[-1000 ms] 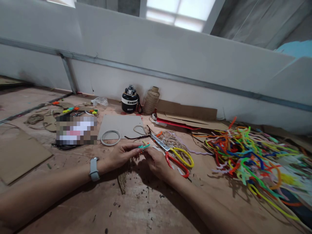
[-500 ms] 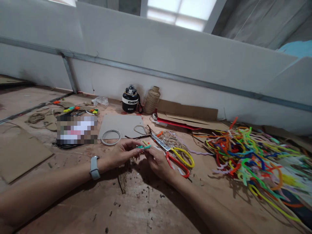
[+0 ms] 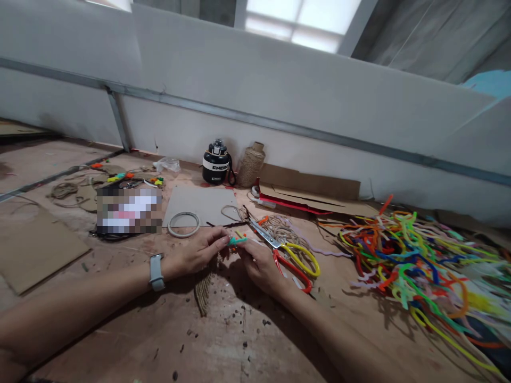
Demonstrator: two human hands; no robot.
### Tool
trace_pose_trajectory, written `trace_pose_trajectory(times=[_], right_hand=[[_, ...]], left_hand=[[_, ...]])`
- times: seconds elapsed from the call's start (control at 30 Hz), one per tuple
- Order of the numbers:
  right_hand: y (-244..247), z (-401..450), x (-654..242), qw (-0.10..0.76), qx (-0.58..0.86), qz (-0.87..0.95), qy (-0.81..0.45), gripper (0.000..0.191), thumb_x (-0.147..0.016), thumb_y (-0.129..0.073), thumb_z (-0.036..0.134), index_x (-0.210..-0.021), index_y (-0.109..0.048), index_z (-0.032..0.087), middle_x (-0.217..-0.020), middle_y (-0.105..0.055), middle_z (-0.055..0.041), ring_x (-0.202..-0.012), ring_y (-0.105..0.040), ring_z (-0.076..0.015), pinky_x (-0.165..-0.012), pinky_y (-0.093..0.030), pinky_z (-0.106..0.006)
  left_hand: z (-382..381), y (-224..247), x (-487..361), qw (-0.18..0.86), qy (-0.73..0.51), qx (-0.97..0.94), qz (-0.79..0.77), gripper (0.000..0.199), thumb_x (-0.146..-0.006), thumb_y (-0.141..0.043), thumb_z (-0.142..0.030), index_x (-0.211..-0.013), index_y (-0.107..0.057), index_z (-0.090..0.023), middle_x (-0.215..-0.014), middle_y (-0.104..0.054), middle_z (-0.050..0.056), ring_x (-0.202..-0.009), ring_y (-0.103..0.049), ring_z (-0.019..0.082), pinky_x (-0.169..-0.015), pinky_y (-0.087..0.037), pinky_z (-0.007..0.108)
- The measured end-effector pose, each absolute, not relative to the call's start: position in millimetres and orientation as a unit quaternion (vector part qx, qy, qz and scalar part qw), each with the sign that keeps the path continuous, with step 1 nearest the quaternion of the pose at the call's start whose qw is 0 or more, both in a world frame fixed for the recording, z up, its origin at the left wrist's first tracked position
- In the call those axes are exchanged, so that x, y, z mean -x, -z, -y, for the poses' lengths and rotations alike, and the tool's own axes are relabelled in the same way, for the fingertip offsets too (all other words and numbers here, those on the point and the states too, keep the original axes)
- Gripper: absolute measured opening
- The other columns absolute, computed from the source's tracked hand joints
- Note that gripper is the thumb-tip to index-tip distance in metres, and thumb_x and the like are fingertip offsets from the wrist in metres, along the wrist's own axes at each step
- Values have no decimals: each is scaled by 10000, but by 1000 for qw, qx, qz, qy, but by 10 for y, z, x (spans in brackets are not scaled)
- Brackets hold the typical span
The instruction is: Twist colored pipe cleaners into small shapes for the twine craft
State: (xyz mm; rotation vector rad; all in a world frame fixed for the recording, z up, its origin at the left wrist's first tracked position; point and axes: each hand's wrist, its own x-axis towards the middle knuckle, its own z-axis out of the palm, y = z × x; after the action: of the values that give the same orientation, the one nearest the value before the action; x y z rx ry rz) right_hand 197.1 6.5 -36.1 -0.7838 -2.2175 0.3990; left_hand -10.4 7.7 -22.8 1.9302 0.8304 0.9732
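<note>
Between my two hands is a short teal pipe cleaner (image 3: 238, 241), with orange and yellow bits beside it. My left hand (image 3: 205, 250) pinches its left end; my right hand (image 3: 259, 263) closes on the other end from the right. A bundle of brown twine strands (image 3: 203, 292) hangs below my left fingers onto the table, its upper part hidden by the hand. Just beyond my right hand lie scissors (image 3: 275, 246) with one yellow and one red handle, partly over a heap of twine (image 3: 279, 229). A pale ring (image 3: 183, 224) rests left of them, past my left hand.
A pile of coloured pipe cleaners (image 3: 403, 260) covers the right side. At the back stand a black bottle (image 3: 216, 164) and a twine spool (image 3: 251, 165), near a red-edged cardboard box (image 3: 303, 197). Cardboard (image 3: 43, 250) lies at left, with dark crumbs scattered on the table (image 3: 215, 351).
The view has shifted slightly, so the scene sits a little further right. My fingers have moved slightly around the teal pipe cleaner, which both hands still hold.
</note>
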Motion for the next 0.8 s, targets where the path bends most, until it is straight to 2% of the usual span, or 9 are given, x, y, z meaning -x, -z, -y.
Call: trace_pose_trajectory(times=[0.13, 0.27, 0.37, 0.43, 0.6, 0.8], right_hand=[[332, -34, -1957, 358, 328, 864, -137, 216, -964, -407, 207, -971, -622, 182, -852, -694, -73, -747, -627, -178, -684, -487, -282], [356, -13, -1958, 331, 359, 866, -107, 212, -957, -421, 232, -837, -591, 187, -736, -644, -53, -645, -568, -170, -613, -437, -273], [409, -24, -1967, 337, 379, 857, -88, 216, -956, -428, 246, -805, -574, 196, -701, -624, -39, -614, -549, -165, -581, -414, -266], [437, -36, -1969, 356, 378, 850, -87, 205, -957, -432, 241, -818, -577, 199, -711, -631, -35, -627, -561, -163, -594, -423, -264], [411, -31, -1938, 404, 348, 837, -126, 160, -957, -448, 212, -949, -607, 202, -876, -681, -54, -789, -615, -173, -724, -477, -278], [347, 4, -1909, 412, 349, 821, -185, 150, -945, -484, 210, -973, -631, 200, -879, -686, -44, -793, -620, -172, -746, -487, -286]], left_hand=[[-71, 232, 104, 383, -380, -779, -320, 323, -983, -418, -418, -994, -608, -156, -800, -629, 24, -697, -561, 124, -642, -460, 230], [-87, 320, 71, 402, -384, -767, -321, 329, -960, -470, -439, -1036, -629, -161, -769, -624, 20, -650, -548, 115, -581, -442, 211], [-99, 381, 53, 421, -395, -750, -322, 345, -956, -471, -457, -1030, -636, -164, -757, -617, 15, -629, -534, 108, -572, -442, 209], [-103, 400, 49, 424, -396, -744, -330, 349, -954, -470, -463, -1019, -643, -168, -762, -618, 16, -632, -528, 110, -573, -444, 209], [-119, 405, 49, 428, -391, -741, -340, 342, -944, -489, -453, -1050, -659, -175, -775, -626, 23, -659, -535, 124, -586, -452, 215], [-127, 391, 53, 413, -394, -752, -329, 318, -951, -492, -424, -1040, -661, -170, -803, -636, 20, -667, -534, 117, -603, -443, 214]])
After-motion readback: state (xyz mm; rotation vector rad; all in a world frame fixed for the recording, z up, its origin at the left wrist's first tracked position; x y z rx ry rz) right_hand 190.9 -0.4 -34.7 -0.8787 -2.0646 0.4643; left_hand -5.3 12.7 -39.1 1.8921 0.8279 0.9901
